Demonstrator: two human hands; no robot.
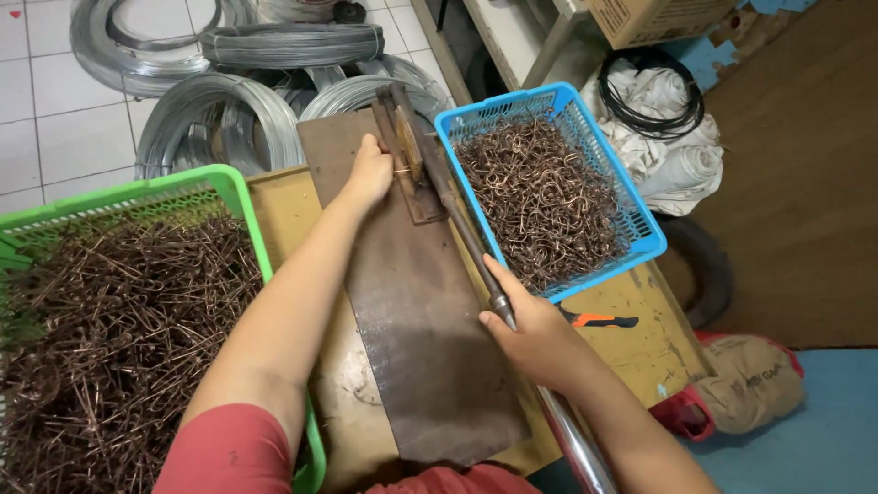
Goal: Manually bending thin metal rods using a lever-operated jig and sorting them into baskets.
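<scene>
Bending jig [413,169] sits at the far end of the dark steel plate [430,348] on the worktop [654,343]; a short piece of copper wire [400,171] is in it, held at the jig's left edge by my left hand [369,172]; fingers pinched on the wire, knuckles up, hand resting on the plate. Lever bar [476,242] runs from the jig's pivot diagonally back toward me and to the right; long axis far-left to near-right, chrome handle end passing under my right forearm and off the bottom of frame. My right hand [535,338] is clenched round the bar about midway, thumb on top; so right grip owns the lever, left grip owns the wire and is the nearer hand to the jig. Wire lies crosswise to the bar, just left of the pivot, ahead of my left fingertips.

Outward: blue basket [631,197] of bent copper hooks just right of the jig, touching the bar's line; green basket [240,197] of straighter copper pieces on my left, its rim against my left forearm. Orange-handled pliers [599,319] lie on the worktop just right of my right hand, untouched. Coils of grey steel wire [219,119] on the tiled floor beyond the worktop; black cable loop [654,96] and white cloth far right.
</scene>
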